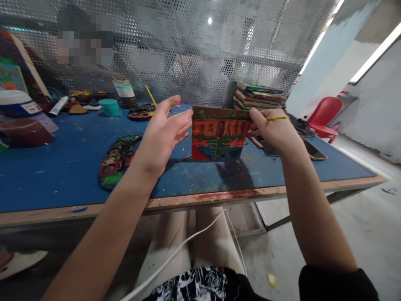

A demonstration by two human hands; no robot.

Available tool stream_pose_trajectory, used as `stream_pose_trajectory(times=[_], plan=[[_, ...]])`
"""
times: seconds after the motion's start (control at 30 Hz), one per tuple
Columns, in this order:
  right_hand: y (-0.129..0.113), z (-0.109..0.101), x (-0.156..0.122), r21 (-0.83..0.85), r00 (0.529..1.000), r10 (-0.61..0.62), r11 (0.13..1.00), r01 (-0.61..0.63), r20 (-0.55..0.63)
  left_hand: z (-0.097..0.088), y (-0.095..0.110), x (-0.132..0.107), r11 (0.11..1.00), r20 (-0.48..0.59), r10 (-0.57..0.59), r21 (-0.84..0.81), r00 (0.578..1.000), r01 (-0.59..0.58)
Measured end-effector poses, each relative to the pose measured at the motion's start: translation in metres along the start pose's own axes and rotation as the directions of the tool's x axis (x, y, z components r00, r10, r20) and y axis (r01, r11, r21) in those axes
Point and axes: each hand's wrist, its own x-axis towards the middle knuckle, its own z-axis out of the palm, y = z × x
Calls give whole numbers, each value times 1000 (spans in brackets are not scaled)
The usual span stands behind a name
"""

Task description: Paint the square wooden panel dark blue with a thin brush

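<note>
A small painted canvas [219, 136] in red, green and dark blue stands upright on the blue table [62, 167]. My right hand [272, 131] grips its top right corner and also holds a yellow paintbrush [277, 118] between the fingers. Just left of the canvas my left hand [164, 133] hovers with fingers spread, touching nothing. A paint-smeared palette [115, 161] lies on the table below my left forearm.
At the back are a stack of painted canvases [258, 96], a teal cup [110, 107], a jar [125, 93], a second palette [140, 113] and a paint tube [58, 105]. A phone [313, 150] lies by my right wrist. A perforated screen separates other people. A red chair [326, 115] stands right.
</note>
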Motion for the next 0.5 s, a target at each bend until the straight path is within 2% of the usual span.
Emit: stream_pose_trajectory(times=[0.13,0.2,0.4,0.5], plan=[[2,20,16,-25,1000,-3,1000,3,-20,0,-12,19,999,6,48,-3,999,-48],[-1,24,20,-3,999,-18,1000,18,-48,-2,-12,25,996,18,84,-33,996,-83],[-18,9,13,-18,991,-88,996,87,-99,-8,-2,13,956,67,280,-106,958,-273],[-16,5,5,-37,990,-88,996,84,-111,-6,-3,2,961,84,265,-105,960,-256]])
